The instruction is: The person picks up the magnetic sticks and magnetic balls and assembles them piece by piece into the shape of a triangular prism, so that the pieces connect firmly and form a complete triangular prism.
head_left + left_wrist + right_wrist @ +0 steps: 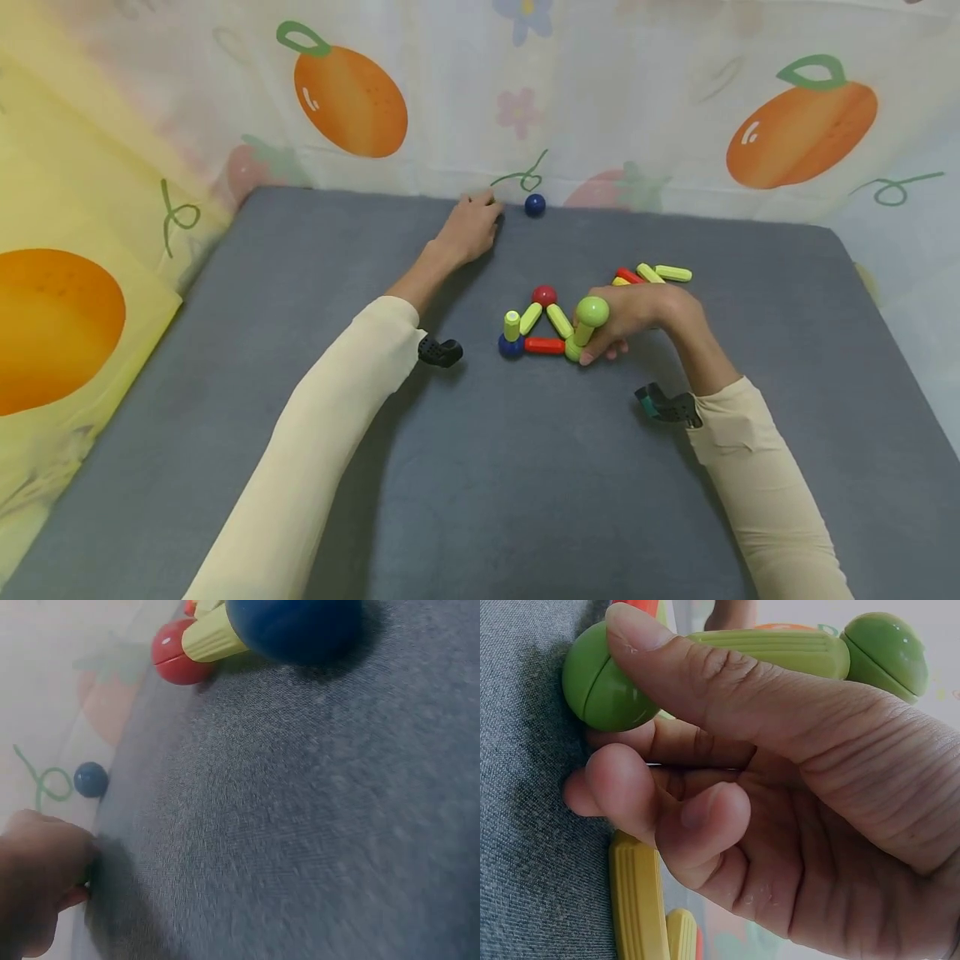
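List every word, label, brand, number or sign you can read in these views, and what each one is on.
None: I can read no word, label, brand or number in any view.
Backdrop: printed fruit, flowers and green squiggles, no readable lettering.
Lower green ball in the right hand: no visible text.
Black devices at the wrists: too small to tell whether they carry markings.

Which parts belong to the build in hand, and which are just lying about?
In the build, held by the right hand:
red ball
blue corner ball
two green balls
joined sticks

Lying about, perhaps spares:
loose blue ball
loose sticks

Left hand: unclear whether it holds anything.
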